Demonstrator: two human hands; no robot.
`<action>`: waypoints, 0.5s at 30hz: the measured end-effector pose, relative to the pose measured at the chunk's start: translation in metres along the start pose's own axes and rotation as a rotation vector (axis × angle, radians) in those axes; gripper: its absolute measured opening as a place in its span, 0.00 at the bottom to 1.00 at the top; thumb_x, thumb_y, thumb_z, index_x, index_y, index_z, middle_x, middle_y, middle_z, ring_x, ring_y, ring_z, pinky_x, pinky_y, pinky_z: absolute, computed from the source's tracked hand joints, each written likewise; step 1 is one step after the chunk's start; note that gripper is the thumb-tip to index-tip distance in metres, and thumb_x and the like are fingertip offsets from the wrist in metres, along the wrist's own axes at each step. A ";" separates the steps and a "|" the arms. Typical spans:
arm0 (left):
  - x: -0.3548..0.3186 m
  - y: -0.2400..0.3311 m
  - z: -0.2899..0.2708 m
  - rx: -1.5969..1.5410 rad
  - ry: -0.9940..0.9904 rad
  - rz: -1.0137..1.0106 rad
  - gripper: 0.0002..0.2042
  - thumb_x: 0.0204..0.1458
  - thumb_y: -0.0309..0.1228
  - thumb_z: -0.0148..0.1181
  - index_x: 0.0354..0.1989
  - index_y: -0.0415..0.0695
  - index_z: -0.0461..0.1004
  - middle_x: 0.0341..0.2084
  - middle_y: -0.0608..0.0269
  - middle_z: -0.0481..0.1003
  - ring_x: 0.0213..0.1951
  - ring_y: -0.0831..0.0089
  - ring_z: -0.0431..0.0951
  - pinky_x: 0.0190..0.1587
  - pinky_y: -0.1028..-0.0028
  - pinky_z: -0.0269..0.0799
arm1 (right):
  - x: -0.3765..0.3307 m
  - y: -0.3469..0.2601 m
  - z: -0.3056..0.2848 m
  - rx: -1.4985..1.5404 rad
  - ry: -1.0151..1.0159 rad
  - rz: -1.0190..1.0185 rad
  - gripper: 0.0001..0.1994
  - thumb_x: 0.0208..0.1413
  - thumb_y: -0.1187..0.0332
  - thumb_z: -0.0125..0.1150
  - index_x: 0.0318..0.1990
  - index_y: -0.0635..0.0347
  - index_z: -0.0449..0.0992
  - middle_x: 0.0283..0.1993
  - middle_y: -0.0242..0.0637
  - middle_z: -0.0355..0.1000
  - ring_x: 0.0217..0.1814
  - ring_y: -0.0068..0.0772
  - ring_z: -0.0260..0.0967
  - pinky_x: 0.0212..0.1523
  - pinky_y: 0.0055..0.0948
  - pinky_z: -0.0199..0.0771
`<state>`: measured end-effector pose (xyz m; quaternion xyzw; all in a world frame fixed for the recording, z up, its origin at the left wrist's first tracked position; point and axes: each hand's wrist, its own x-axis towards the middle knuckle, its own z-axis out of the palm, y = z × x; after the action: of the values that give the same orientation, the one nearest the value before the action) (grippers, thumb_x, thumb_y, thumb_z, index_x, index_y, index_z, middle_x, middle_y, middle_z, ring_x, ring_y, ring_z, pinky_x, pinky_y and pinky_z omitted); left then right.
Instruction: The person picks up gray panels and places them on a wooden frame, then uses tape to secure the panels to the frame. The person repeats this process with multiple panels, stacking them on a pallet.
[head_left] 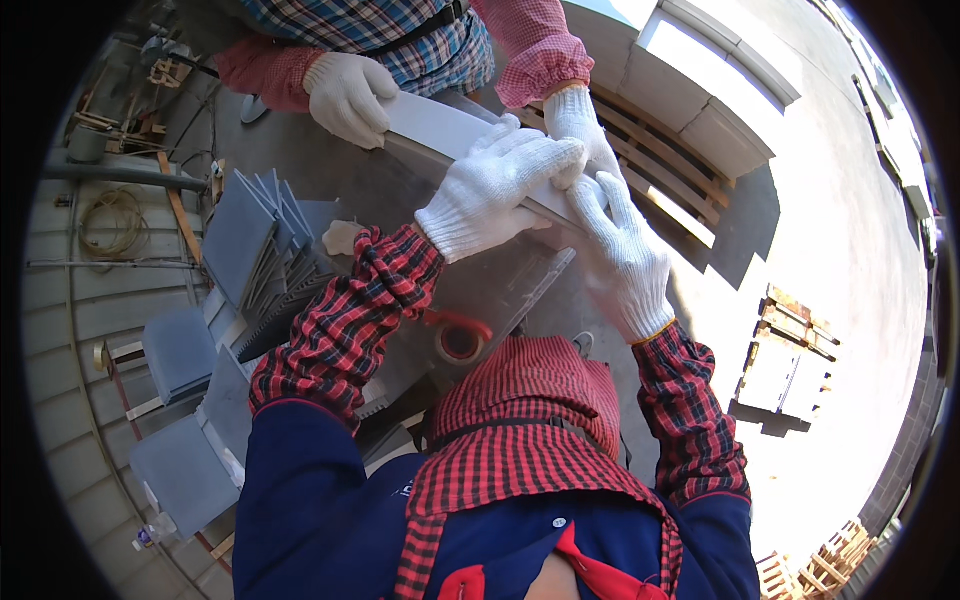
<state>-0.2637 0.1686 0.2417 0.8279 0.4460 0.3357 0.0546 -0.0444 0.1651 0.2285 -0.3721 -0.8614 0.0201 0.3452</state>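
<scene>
A long, flat pale grey panel point(440, 125) runs slantwise in front of me, over a grey work surface point(420, 225). My left hand point(490, 190), in a white knit glove, grips it from above near its right end, with fingers reaching across its top. At that end my right hand point(625, 260), gloved the same way, holds the corner between thumb and fingers. Across from me, a co-worker's gloved hand point(350, 98) holds the far left end. The co-worker's other gloved hand point(580, 125) meets my fingers at the right end. The panel's underside is hidden.
A tape roll point(460, 342) lies near my apron, beside a clear-edged strip point(545, 285). Grey sheets point(240, 240) lean in a stack at left, with more grey panels point(180, 350) below. Large pale blocks point(680, 120) rest on a wooden pallet point(660, 165) at upper right.
</scene>
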 end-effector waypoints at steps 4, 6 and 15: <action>-0.004 -0.006 0.003 0.029 0.032 -0.023 0.40 0.36 0.30 0.80 0.63 0.50 0.69 0.53 0.53 0.76 0.57 0.51 0.75 0.66 0.54 0.66 | -0.001 -0.005 0.005 -0.048 0.025 0.040 0.27 0.48 0.64 0.72 0.59 0.46 0.76 0.57 0.46 0.74 0.44 0.44 0.80 0.40 0.33 0.82; -0.004 -0.004 0.003 0.022 0.047 -0.015 0.39 0.37 0.30 0.79 0.63 0.50 0.69 0.53 0.54 0.76 0.57 0.51 0.75 0.66 0.53 0.65 | -0.011 -0.009 0.004 0.077 0.050 0.138 0.25 0.49 0.69 0.72 0.58 0.52 0.78 0.59 0.49 0.74 0.49 0.46 0.79 0.46 0.34 0.81; -0.007 0.002 0.005 0.060 0.034 -0.022 0.31 0.43 0.34 0.75 0.59 0.50 0.72 0.54 0.56 0.75 0.58 0.53 0.74 0.66 0.50 0.63 | -0.126 -0.064 0.068 0.503 -0.598 0.554 0.33 0.53 0.51 0.66 0.64 0.58 0.69 0.62 0.51 0.71 0.57 0.52 0.74 0.53 0.43 0.77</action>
<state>-0.2621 0.1632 0.2345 0.8183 0.4660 0.3355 0.0260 -0.0647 0.0517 0.1219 -0.4704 -0.7598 0.4255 0.1431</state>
